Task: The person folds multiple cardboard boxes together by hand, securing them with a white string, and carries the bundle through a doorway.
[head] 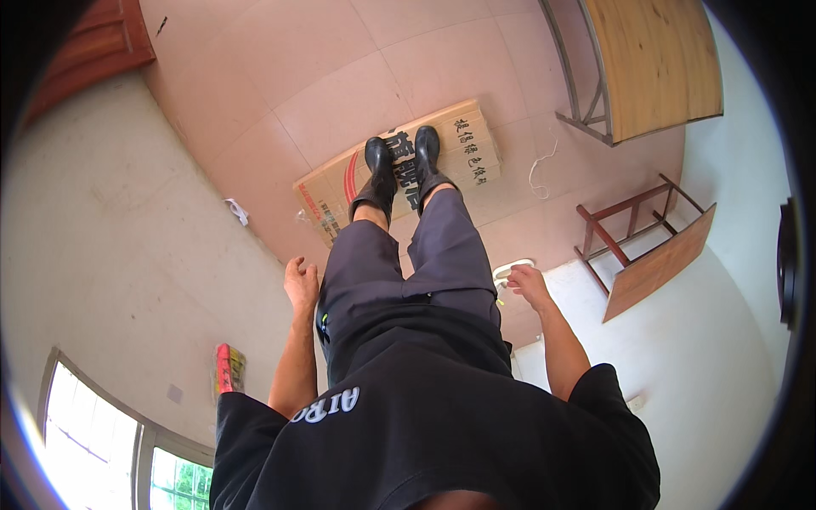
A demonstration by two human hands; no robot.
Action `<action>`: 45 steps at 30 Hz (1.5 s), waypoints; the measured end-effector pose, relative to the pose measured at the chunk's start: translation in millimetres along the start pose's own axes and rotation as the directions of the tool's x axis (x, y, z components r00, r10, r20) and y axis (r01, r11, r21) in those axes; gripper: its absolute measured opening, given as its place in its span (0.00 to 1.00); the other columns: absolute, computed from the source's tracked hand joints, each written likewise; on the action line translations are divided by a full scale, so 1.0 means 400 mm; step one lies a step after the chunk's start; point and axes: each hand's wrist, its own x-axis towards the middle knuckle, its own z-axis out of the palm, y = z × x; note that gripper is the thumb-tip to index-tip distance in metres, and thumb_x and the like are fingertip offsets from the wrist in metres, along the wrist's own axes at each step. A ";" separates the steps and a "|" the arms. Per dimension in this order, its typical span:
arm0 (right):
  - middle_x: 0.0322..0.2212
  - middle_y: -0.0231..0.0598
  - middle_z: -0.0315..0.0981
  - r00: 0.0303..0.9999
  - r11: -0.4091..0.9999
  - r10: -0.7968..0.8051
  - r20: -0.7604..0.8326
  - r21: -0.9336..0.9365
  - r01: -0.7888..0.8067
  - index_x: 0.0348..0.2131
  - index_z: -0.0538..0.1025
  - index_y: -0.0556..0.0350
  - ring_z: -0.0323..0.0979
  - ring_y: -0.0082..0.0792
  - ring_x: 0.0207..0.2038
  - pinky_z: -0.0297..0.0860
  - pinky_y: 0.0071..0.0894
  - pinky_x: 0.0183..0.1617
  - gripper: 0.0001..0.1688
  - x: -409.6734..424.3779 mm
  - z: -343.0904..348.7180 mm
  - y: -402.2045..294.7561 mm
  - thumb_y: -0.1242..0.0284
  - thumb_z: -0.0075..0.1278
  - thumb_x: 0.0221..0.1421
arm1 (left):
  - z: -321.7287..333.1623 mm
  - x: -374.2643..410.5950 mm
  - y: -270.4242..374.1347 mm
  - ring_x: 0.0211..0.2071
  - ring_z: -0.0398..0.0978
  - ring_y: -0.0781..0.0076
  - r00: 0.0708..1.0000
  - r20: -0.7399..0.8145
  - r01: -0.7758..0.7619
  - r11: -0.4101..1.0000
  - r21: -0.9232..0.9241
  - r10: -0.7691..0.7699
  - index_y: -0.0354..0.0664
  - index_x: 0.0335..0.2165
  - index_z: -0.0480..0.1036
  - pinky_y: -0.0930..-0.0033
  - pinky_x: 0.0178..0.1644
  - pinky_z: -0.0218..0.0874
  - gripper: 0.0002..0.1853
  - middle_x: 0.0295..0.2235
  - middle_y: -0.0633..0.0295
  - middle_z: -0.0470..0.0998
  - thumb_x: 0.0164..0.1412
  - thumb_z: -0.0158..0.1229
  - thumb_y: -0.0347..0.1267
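My left hand point(301, 285) hangs beside my left thigh, its fingers loosely curled and apart, holding nothing. On the other side my right hand point(528, 285) is held a little away from my right hip, also without anything in it. It overlaps a white shoe point(510, 268) that lies on the floor behind it in the view. I wear dark trousers point(446, 242) and black rubber boots point(377, 156). Both boots rest on a long, flat cardboard box point(452, 150) that bears printed writing and has clear tape at its ends.
A wood-topped table point(663, 70) with a metal frame stands at the upper right. Below it is a brown wooden stool or small table point(663, 255). White string point(542, 172) lies on the tiled floor point(319, 57). A white scrap point(237, 211) lies by the left wall point(127, 255).
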 end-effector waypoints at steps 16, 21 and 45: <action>0.36 0.39 0.78 0.977 0.959 -0.210 -0.049 -0.204 0.196 0.52 0.72 0.61 0.78 0.28 0.35 0.73 0.25 0.34 0.22 0.104 -0.281 -0.254 0.68 0.48 0.62 | 0.176 -0.118 -0.032 0.32 0.80 0.63 0.934 -0.051 0.312 0.877 -0.364 -0.354 0.37 0.47 0.75 0.63 0.40 0.70 0.23 0.33 0.47 0.81 0.54 0.61 0.37; 0.38 0.40 0.77 0.980 0.967 -0.195 -0.033 -0.173 0.187 0.54 0.69 0.60 0.77 0.29 0.37 0.74 0.26 0.38 0.24 0.072 -0.312 -0.295 0.66 0.46 0.64 | 0.153 -0.170 -0.027 0.40 0.81 0.56 0.947 -0.156 0.206 0.905 -0.371 -0.280 0.34 0.47 0.74 0.62 0.45 0.70 0.23 0.41 0.46 0.80 0.53 0.61 0.36; 0.35 0.38 0.79 0.982 0.920 -0.186 -0.019 -0.354 0.168 0.51 0.74 0.60 0.78 0.30 0.37 0.73 0.31 0.38 0.22 -0.107 0.146 0.143 0.67 0.47 0.61 | 0.028 -0.202 -0.663 0.36 0.74 0.72 0.877 0.196 0.472 0.709 -0.523 -0.439 0.37 0.46 0.74 0.66 0.36 0.70 0.19 0.36 0.60 0.76 0.58 0.59 0.37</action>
